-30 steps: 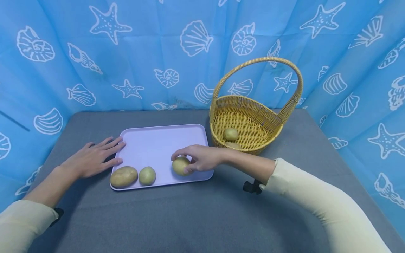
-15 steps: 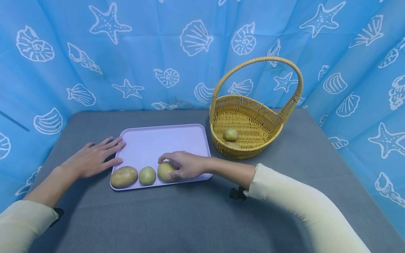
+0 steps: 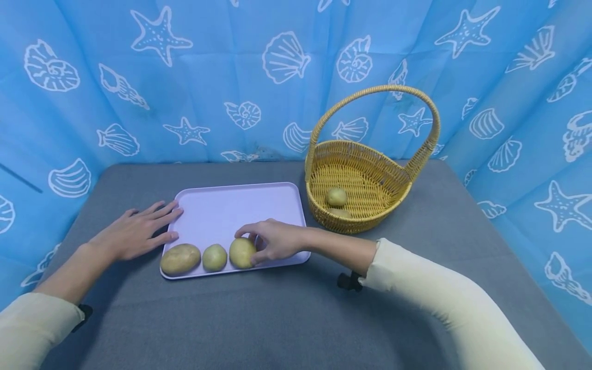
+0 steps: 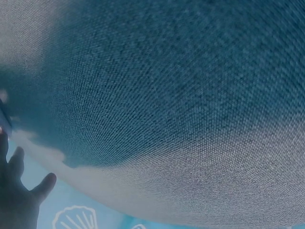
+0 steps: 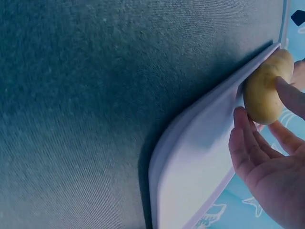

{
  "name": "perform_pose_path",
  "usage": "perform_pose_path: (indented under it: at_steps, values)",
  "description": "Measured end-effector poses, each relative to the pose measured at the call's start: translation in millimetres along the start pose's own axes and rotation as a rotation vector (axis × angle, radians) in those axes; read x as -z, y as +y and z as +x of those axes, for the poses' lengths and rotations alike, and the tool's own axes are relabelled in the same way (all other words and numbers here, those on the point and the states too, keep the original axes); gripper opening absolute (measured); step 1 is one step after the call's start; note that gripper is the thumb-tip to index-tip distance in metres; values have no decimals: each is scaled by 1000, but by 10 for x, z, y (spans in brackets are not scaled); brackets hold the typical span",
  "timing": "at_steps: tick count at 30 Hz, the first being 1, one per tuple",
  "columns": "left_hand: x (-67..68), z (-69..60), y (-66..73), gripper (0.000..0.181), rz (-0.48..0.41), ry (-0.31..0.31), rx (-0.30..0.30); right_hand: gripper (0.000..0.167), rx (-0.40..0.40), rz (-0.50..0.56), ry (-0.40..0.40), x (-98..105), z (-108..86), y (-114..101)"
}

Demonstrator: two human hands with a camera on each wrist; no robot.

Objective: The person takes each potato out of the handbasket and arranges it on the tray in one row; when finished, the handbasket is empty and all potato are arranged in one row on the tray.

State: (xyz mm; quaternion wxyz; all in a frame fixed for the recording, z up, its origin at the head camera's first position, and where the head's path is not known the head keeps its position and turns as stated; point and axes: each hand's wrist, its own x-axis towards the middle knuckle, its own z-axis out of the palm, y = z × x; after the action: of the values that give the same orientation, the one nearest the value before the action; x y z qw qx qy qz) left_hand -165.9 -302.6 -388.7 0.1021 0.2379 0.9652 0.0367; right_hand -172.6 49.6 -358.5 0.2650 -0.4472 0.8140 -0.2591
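Observation:
Along the near edge of the lilac tray [image 3: 231,205] lie a large brown potato [image 3: 180,259], a small round one [image 3: 215,258] and an oval yellow one [image 3: 242,253] in a row. At the oval potato, my right hand [image 3: 277,240] has its fingertips near the top and its thumb at the right side, with a gap before the palm. In the right wrist view the thumb overlaps the potato [image 5: 263,98], and the other fingers of that hand [image 5: 274,174] are spread loosely. My left hand [image 3: 131,234] lies flat, fingertips on the tray's left rim.
A yellow wicker basket [image 3: 351,224] with a tall handle stands right of the tray, holding a small potato [image 3: 336,197] and another partly hidden by its front wall. Grey cloth [image 3: 259,318] covers the table, and a blue patterned curtain [image 3: 199,77] hangs behind.
The oval potato has moved left along the tray, beside the small round one. My right hand moved left with it, then slightly back to the right, its grasp loosened. The left hand has stayed put.

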Motion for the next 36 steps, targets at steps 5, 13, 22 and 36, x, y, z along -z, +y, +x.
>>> perform_pose_path:
  at_steps: [5,13,22,36]
  values:
    - [-1,0,-7,73,-4,0,1,61,16,16,34,-40,24,17]
    - [-10,-1,-30,73,1,2,4,57,-3,20,67,-74,59,-9]
    - [-8,-2,-20,73,-4,3,3,63,-30,-43,46,-67,41,-20]
    - [-8,-11,-18,73,-8,9,-4,62,-3,-49,3,312,-271,-5]
